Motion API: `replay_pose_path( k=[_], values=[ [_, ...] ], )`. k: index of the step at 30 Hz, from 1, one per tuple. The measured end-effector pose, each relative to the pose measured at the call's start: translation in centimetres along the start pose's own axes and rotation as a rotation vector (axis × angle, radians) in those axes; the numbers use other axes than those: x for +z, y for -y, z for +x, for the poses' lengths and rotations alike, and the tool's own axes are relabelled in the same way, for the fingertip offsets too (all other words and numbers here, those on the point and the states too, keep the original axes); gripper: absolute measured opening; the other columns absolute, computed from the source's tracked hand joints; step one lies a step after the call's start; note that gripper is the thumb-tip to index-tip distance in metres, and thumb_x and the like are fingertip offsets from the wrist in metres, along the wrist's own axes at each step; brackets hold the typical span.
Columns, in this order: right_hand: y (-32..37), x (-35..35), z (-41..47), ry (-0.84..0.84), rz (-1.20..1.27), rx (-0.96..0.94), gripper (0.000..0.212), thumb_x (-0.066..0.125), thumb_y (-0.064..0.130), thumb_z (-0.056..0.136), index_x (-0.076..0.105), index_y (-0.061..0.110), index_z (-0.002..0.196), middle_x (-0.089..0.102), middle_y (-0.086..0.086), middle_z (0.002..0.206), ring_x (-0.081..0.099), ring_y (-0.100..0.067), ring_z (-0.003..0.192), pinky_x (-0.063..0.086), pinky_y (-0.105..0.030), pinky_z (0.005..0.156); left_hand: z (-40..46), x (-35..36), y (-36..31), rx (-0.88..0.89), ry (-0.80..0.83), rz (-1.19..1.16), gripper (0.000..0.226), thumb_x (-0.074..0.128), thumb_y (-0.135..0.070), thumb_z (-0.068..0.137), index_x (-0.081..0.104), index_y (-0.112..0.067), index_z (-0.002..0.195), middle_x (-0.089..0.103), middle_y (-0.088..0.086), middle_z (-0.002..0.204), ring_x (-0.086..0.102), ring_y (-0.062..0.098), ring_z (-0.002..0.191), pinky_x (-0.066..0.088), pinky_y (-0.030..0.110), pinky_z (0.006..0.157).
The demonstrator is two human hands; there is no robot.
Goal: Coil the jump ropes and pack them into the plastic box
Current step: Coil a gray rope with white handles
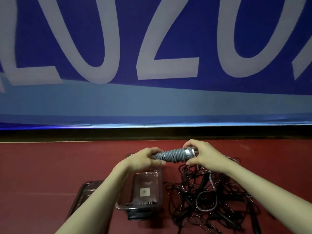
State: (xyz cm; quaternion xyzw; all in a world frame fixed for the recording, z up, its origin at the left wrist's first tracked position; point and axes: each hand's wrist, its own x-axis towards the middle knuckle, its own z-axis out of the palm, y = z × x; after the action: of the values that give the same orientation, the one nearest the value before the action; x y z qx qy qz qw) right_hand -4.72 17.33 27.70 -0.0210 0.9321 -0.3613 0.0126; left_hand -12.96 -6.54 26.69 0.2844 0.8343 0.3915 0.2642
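I hold a grey jump rope [172, 156] wound tightly around its handles, level above the floor. My left hand [145, 158] grips its left end. My right hand [201, 155] grips the right end, where a white handle cap shows. Below the bundle stands a clear plastic box [121, 204], open, with a dark coiled rope lying at its near end. To the right of the box lies a tangled pile of black jump ropes [209, 195] with dark handles among them.
A clear plastic lid [84, 191] lies left of the box on the red floor [42, 174]. A blue banner with large white letters [152, 56] hangs behind, with a dark strip along its foot.
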Motion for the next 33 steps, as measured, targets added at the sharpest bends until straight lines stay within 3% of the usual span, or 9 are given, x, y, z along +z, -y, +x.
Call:
replay_pose_path(
  k=[3, 5, 8, 11, 13, 17, 21, 27, 33],
  values=[
    [-0.3, 3.8, 1.9, 0.015, 0.02, -0.022, 0.041, 0.084, 0.013, 0.073, 0.062, 0.028, 0.104, 0.064, 0.009, 0.091, 0.055, 0.005, 0.068, 0.041, -0.011, 0.064, 0.4, -0.3, 3.2, -0.042, -0.114, 0.065, 0.028, 0.074, -0.029, 0.085, 0.063, -0.02, 0.109, 0.067, 0.002, 0.098, 0.065, 0.017, 0.092, 0.05, 0.025, 0.082],
    [-0.9, 6.3, 3.2, 0.007, 0.034, -0.024, 0.043, 0.084, 0.016, 0.072, 0.061, 0.034, 0.104, 0.061, 0.008, 0.095, 0.055, 0.0, 0.082, 0.04, -0.019, 0.074, 0.8, -0.3, 4.9, -0.092, -0.168, 0.218, 0.035, 0.073, -0.03, 0.085, 0.064, -0.016, 0.116, 0.063, 0.003, 0.106, 0.06, 0.021, 0.105, 0.045, 0.022, 0.085],
    [-1.7, 9.8, 4.7, 0.042, 0.053, -0.001, 0.047, 0.084, 0.02, 0.072, 0.062, 0.033, 0.111, 0.063, 0.008, 0.1, 0.059, -0.01, 0.093, 0.045, -0.026, 0.085, 1.0, -0.3, 7.4, -0.221, -0.154, 0.553, 0.047, 0.066, -0.044, 0.087, 0.058, -0.025, 0.129, 0.053, 0.003, 0.128, 0.041, 0.025, 0.123, 0.034, 0.036, 0.101],
    [-2.5, 13.0, 6.4, 0.076, 0.109, 0.039, 0.046, 0.08, 0.024, 0.077, 0.057, 0.032, 0.116, 0.063, 0.006, 0.102, 0.058, -0.005, 0.078, 0.045, -0.022, 0.075, 1.6, -0.2, 11.0, -0.286, -0.133, 0.543, 0.042, 0.061, -0.039, 0.091, 0.052, -0.033, 0.131, 0.056, -0.005, 0.132, 0.041, 0.027, 0.125, 0.032, 0.038, 0.1],
    [-3.2, 14.9, 7.2, 0.098, 0.117, 0.06, 0.042, 0.076, 0.032, 0.08, 0.052, 0.039, 0.114, 0.061, 0.007, 0.105, 0.055, -0.008, 0.087, 0.042, -0.025, 0.076, 1.9, 0.3, 12.7, -0.315, -0.129, 0.553, 0.037, 0.056, -0.033, 0.094, 0.05, -0.031, 0.131, 0.054, -0.003, 0.132, 0.041, 0.029, 0.121, 0.033, 0.038, 0.098],
    [-4.4, 17.7, 8.4, 0.14, 0.024, 0.089, 0.037, 0.068, 0.037, 0.087, 0.054, 0.036, 0.12, 0.047, 0.011, 0.113, 0.041, -0.013, 0.112, 0.033, -0.027, 0.09, 3.1, 1.1, 15.6, -0.358, -0.114, 0.603, 0.037, 0.052, -0.023, 0.095, 0.05, -0.024, 0.132, 0.048, 0.005, 0.126, 0.045, 0.033, 0.115, 0.039, 0.041, 0.094],
    [-5.6, 18.7, 9.4, 0.121, -0.094, -0.014, 0.046, 0.07, 0.034, 0.085, 0.054, 0.027, 0.128, 0.039, 0.017, 0.13, 0.022, -0.003, 0.124, 0.022, -0.032, 0.111, 4.4, 2.0, 17.5, -0.362, -0.097, 0.561, 0.04, 0.054, -0.021, 0.093, 0.053, -0.025, 0.133, 0.053, 0.006, 0.127, 0.049, 0.033, 0.116, 0.042, 0.042, 0.098],
    [-7.0, 19.4, 9.8, 0.115, 0.035, 0.122, 0.074, 0.066, 0.019, 0.089, 0.027, 0.019, 0.151, 0.02, 0.006, 0.152, 0.016, -0.01, 0.139, 0.018, -0.032, 0.119, 6.1, 4.1, 20.0, -0.43, -0.014, 0.664, 0.037, 0.052, -0.011, 0.092, 0.055, -0.02, 0.129, 0.049, 0.005, 0.134, 0.044, 0.034, 0.121, 0.042, 0.041, 0.101],
    [-7.9, 20.5, 9.2, 0.181, 0.185, 0.208, 0.077, 0.051, 0.022, 0.099, 0.001, 0.026, 0.157, 0.009, 0.008, 0.162, 0.006, -0.008, 0.149, 0.012, -0.036, 0.123, 7.1, 6.7, 22.6, -0.521, 0.054, 0.597, 0.035, 0.046, -0.009, 0.094, 0.059, -0.016, 0.126, 0.053, 0.009, 0.133, 0.046, 0.036, 0.123, 0.041, 0.04, 0.103]
  ],
)
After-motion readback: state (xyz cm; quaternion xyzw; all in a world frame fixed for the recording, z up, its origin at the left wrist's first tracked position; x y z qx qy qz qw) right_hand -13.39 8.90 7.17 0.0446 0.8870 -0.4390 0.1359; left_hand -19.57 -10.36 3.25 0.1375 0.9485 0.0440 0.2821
